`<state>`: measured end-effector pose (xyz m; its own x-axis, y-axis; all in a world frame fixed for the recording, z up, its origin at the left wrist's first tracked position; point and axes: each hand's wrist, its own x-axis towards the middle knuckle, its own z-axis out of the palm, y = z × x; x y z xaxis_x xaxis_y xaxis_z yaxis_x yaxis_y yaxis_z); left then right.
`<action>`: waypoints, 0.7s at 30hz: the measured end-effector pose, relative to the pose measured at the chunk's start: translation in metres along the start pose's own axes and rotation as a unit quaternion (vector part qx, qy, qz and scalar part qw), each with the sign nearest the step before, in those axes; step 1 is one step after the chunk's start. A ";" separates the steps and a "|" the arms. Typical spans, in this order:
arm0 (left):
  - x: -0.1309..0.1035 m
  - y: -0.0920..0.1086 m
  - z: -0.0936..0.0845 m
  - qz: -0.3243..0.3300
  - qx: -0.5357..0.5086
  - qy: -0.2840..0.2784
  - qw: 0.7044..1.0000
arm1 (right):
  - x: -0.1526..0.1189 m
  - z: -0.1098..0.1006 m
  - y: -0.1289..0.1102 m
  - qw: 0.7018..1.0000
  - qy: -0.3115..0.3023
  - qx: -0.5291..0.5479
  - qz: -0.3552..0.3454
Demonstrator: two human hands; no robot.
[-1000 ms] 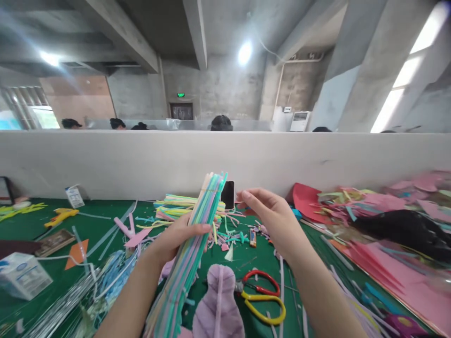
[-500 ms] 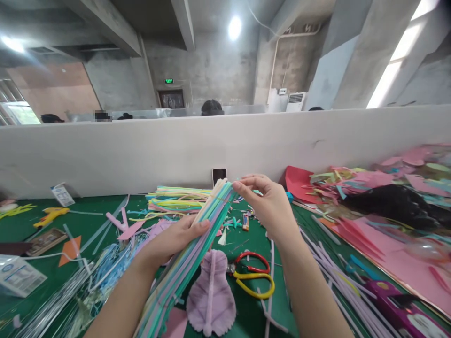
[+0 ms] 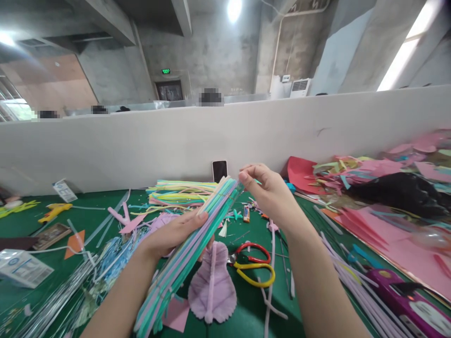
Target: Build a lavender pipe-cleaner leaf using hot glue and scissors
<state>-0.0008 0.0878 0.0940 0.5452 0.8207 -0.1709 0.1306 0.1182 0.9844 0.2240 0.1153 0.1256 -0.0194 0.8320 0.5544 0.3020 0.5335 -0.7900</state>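
Note:
My left hand is wrapped round a thick bundle of pipe cleaners in teal, lilac, blue and cream, held at a slant above the table. At the bundle's upper end, my right hand pinches thumb against fingers; a clear, filmy bit shows beside the fingertips, too small to name. Below the bundle lies a lilac fuzzy leaf-shaped piece with a ridge down its middle. Just right of that piece rest scissors with one red and one yellow handle.
More pipe cleaners lie behind my hands, near a phone against the white partition. A yellow glue gun and silvery strands are left. Right stand a purple device, pink sheets and a black bag.
My right hand has shifted slightly right and up, its fingertips now a little past the bundle's upper end. My left hand keeps its hold. The camera view has tilted a little.

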 end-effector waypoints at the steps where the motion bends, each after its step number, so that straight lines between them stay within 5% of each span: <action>1: 0.000 0.000 -0.001 -0.005 0.004 0.007 1.000 | 0.000 -0.002 0.001 1.000 0.015 0.006 0.005; 6: -0.003 0.005 -0.012 0.022 0.109 0.087 0.990 | 0.004 -0.023 0.013 0.994 0.075 0.066 0.034; 9: -0.009 0.011 -0.027 0.037 0.226 0.076 0.970 | 0.009 -0.040 0.024 0.979 0.150 0.125 0.061; 12: -0.016 0.013 -0.047 0.043 0.317 0.071 0.945 | 0.013 -0.058 0.033 0.945 0.243 0.200 0.095; 18: -0.030 0.003 -0.093 0.000 0.324 0.132 0.937 | 0.014 -0.087 0.036 0.868 0.413 0.246 0.126; 21: -0.036 -0.003 -0.110 -0.034 0.352 0.182 0.918 | 0.010 -0.081 0.029 0.901 0.359 0.210 0.123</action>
<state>-0.1120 0.1197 0.1014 0.2200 0.9723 -0.0789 0.7258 -0.1091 0.6792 0.3093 0.1266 0.1292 0.6653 0.7010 0.2568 -0.1775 0.4827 -0.8576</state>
